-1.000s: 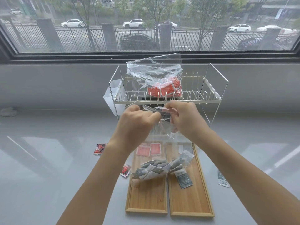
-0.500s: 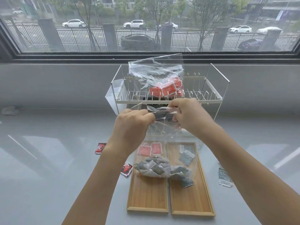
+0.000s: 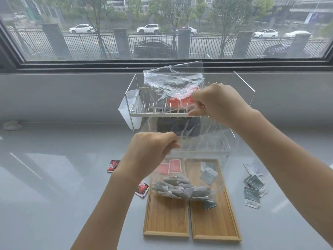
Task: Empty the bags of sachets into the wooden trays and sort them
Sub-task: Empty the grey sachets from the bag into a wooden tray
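Two hands held a clear bag open above two wooden trays on a glossy grey counter by a window.

The left hand (image 3: 153, 150) and right hand (image 3: 218, 103) each pinched the clear bag (image 3: 194, 141) by its top edge; grey sachets (image 3: 182, 189) bunched at its bottom over the wooden trays (image 3: 214, 222). Behind stood a wire rack (image 3: 144, 112) holding another bag (red sachets inside) (image 3: 173, 82), below a window (image 3: 162, 27) facing a street.

Clear bag (image 3: 194, 141) (perhaps half-emptied) above trays (image 3: 214, 222)
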